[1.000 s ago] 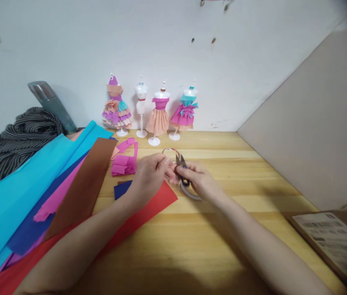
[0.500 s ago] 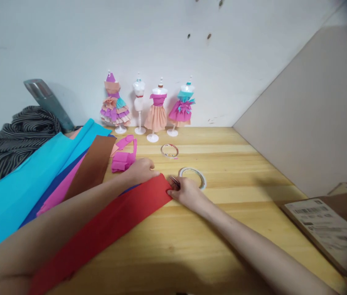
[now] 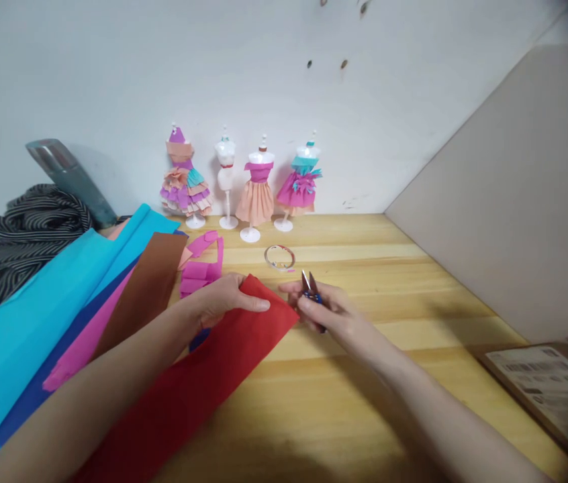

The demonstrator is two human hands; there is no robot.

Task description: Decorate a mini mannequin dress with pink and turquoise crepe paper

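My left hand [image 3: 231,302] pinches the upper corner of a long red crepe paper strip [image 3: 213,355], thumb on top. The strip slants from the lower left up to the table's middle, its end lifted. My right hand [image 3: 332,312], close to the strip's right tip, is closed round a small pair of thread snips [image 3: 310,288]. The snips' pointed blades are spread and face up and away. Part of their blue handle shows between the fingers. Just left of my left hand lie pink paper pieces [image 3: 201,272].
Four dress forms stand along the wall, among them one with a peach skirt [image 3: 254,201]. A thin ring [image 3: 280,257] lies before them. Blue [image 3: 57,288] and brown paper [image 3: 146,288] strips, a striped cloth [image 3: 27,228] and a bottle [image 3: 72,178] are left; a cardboard box [image 3: 540,389] is right.
Both hands have lifted the red paper's end off the table. The snips have turned upright with blades spread, and my right hand now covers the white tape roll.
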